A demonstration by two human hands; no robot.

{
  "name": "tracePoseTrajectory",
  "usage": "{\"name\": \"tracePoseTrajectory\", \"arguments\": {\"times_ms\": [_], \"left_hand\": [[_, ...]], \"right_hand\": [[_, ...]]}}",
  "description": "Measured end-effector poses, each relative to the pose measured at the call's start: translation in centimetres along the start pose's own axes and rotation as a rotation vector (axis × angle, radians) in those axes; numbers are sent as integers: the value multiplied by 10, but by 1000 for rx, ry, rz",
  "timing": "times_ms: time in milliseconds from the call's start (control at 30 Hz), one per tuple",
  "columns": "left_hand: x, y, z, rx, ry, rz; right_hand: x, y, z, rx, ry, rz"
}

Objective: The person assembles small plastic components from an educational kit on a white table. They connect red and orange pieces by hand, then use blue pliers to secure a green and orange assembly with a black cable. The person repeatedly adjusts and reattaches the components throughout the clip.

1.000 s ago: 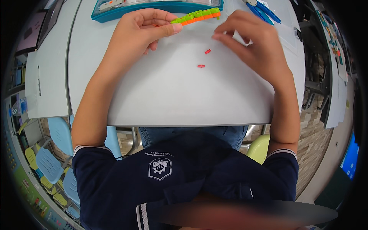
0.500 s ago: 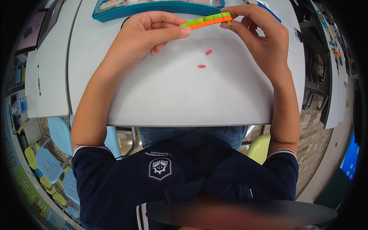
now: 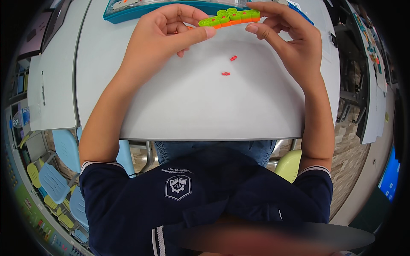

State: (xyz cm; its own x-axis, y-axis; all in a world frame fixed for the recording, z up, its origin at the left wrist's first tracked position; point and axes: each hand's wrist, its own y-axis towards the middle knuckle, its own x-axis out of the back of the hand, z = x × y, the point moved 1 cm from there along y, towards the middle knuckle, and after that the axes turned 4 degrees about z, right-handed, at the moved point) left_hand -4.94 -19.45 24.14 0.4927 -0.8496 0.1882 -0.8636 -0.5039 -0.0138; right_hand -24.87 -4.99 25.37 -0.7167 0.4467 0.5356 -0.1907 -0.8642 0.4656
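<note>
Above the far part of the table I hold up a joined strip of plastic building beams [image 3: 229,18], lime green with orange underneath and red pegs in its holes. My left hand [image 3: 171,30] pinches its left end between thumb and fingers. Around the right end curl the fingers of my right hand [image 3: 286,30], the thumb lying just below the strip; its exact contact is hard to see. Two small red connector pegs lie on the table below the strip, one peg [image 3: 233,58] farther off and the other peg [image 3: 226,74] nearer.
Behind my hands stands a teal-rimmed tray [image 3: 128,16] with parts in it. A blue-edged item [image 3: 301,13] lies at the far right of the white table [image 3: 205,111]. Blue chairs [image 3: 54,183] stand to the left, and a green chair [image 3: 288,165] is near my right elbow.
The strip has been tilted so that its green, pegged face shows more. My right index finger and thumb have spread slightly around its end. The two loose pegs have stayed put.
</note>
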Motion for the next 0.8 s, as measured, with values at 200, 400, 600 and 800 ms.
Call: {"name": "tracePoseTrajectory", "arguments": {"times_ms": [200, 400, 600, 800], "left_hand": [[-1, -2, 4, -113, 9, -64], [-4, -2, 7, -57, -120, -36], [-6, -2, 7, -86, -164, -49], [-9, -6, 3, -127, -175, -126]], "right_hand": [[-1, -2, -1, 3, -94, 132], [-14, -5, 2, -31, 53, 91], [-17, -8, 6, -109, 56, 171], [-14, -6, 6, -21, 29, 190]]}}
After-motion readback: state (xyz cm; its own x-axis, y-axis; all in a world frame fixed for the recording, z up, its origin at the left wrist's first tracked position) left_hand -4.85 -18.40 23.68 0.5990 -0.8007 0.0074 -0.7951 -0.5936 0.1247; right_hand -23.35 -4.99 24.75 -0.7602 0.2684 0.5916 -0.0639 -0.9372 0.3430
